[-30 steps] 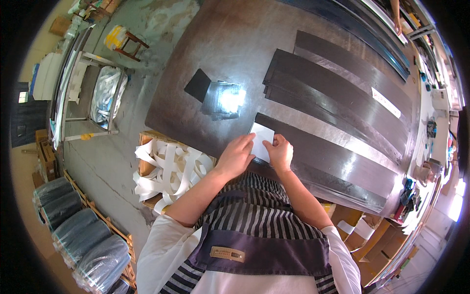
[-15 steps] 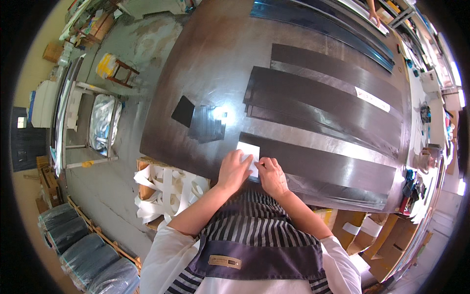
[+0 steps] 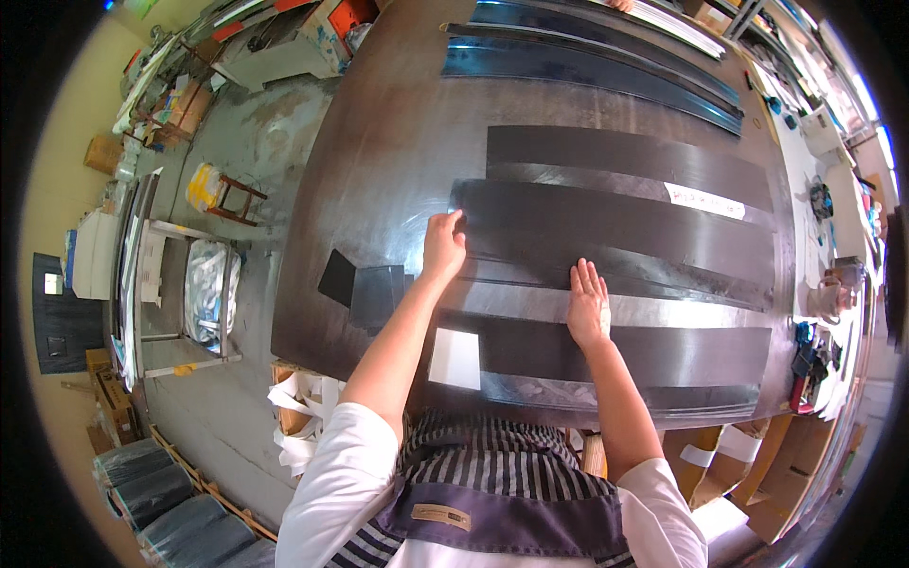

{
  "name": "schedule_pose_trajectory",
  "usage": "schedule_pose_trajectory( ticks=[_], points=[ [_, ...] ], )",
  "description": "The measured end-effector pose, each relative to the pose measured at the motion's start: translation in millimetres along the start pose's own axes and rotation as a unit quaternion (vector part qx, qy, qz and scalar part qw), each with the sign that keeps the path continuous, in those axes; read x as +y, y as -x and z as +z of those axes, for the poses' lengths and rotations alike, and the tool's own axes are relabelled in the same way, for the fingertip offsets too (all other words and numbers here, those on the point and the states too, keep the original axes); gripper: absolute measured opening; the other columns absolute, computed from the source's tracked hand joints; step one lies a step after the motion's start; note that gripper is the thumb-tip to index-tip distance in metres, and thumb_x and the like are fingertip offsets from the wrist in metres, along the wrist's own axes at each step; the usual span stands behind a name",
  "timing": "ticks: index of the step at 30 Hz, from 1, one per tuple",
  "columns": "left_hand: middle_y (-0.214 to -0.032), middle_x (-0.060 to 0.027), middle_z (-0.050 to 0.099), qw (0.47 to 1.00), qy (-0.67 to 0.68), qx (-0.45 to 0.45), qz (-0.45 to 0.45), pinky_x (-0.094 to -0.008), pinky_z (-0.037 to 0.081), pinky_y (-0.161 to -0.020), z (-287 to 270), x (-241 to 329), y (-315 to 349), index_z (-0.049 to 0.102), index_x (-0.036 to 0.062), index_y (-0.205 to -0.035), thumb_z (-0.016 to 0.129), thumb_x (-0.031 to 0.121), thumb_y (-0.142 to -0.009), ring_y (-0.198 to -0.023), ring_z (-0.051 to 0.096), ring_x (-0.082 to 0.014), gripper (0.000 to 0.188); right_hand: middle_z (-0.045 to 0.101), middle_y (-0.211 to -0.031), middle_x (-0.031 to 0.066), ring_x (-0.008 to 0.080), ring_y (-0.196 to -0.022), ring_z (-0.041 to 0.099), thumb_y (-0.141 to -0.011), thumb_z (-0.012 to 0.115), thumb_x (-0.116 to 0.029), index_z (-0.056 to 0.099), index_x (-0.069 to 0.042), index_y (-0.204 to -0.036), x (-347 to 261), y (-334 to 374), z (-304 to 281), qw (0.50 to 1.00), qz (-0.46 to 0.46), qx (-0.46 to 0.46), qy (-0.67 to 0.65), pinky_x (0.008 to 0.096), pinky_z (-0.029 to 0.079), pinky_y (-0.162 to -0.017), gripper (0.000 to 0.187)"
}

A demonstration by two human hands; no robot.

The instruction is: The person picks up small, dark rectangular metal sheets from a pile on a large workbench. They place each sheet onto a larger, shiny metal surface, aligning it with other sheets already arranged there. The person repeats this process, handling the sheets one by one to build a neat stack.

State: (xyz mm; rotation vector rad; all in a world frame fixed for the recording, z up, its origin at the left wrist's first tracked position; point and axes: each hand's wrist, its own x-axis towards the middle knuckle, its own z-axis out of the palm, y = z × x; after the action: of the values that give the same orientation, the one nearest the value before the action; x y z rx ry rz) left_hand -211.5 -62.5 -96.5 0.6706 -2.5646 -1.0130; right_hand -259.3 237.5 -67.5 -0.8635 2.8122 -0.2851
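My left hand (image 3: 443, 248) is closed at the left end of the long dark strip (image 3: 606, 222) in the middle of the table, thumb and fingers pinching its edge. Flat and with fingers outstretched, my right hand (image 3: 590, 305) lies at the gap between that strip and the nearer dark strip (image 3: 663, 352). A white rectangular piece (image 3: 455, 358) rests at the left end of the nearer strip, close to the table's front edge. Small dark square pieces (image 3: 379, 295) lie left of my left forearm.
Another dark strip (image 3: 615, 151) and a white label strip (image 3: 705, 202) lie farther back on the table (image 3: 322, 199). Shiny blue-black lengths (image 3: 587, 80) are at the far side, near another person's hand (image 3: 620, 5). Boxes (image 3: 720, 459) stand below the front edge; a stool (image 3: 222, 194) is left.
Both hands have left the white piece, which now lies loose. My left hand has reached forward to the middle strip's end; my right hand has moved right and flattened. The view has shifted.
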Motion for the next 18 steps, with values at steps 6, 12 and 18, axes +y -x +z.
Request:
schedule_pose_trajectory(
  ticks=[6, 12, 18],
  points=[
    [-0.113, -0.0203, 0.056, 0.998, 0.008, -0.040, -0.054, -0.0391, 0.043, -0.098, 11, 1, -64, 0.059, 0.0039, -0.121, 0.057, -0.003, -0.077, -0.110, 0.053, -0.0354, 0.045, 0.030, -0.154, 0.0097, 0.0231, -0.144, 0.025, -0.083, 0.047, -0.002, 0.040, -0.004, -0.142, 1, -1, -8, 0.999, 0.009, -0.043, 0.019, 0.0419, 0.018, -0.117, 0.059],
    [-0.111, -0.0183, 0.055, 0.988, -0.127, -0.089, 0.012, -0.0415, 0.046, -0.094, 13, 15, -82, 0.060, 0.0092, -0.113, 0.058, -0.001, -0.079, -0.110, 0.053, -0.0340, 0.035, 0.027, -0.156, 0.0074, 0.0211, -0.145, 0.021, -0.085, 0.047, -0.004, 0.036, -0.005, -0.145, 2, -2, -17, 0.996, 0.014, -0.083, 0.025, 0.0435, 0.016, -0.118, 0.061],
    [-0.113, -0.0165, 0.049, 0.970, -0.185, -0.158, 0.002, -0.0441, 0.047, -0.091, 7, 23, -97, 0.054, 0.0141, -0.113, 0.059, 0.005, -0.085, -0.108, 0.053, -0.0347, 0.030, 0.029, -0.155, 0.0080, 0.0223, -0.144, 0.023, -0.083, 0.048, -0.002, 0.040, -0.005, -0.143, 0, -1, -11, 0.999, 0.017, -0.052, -0.004, 0.0443, 0.017, -0.117, 0.061]
  ],
)
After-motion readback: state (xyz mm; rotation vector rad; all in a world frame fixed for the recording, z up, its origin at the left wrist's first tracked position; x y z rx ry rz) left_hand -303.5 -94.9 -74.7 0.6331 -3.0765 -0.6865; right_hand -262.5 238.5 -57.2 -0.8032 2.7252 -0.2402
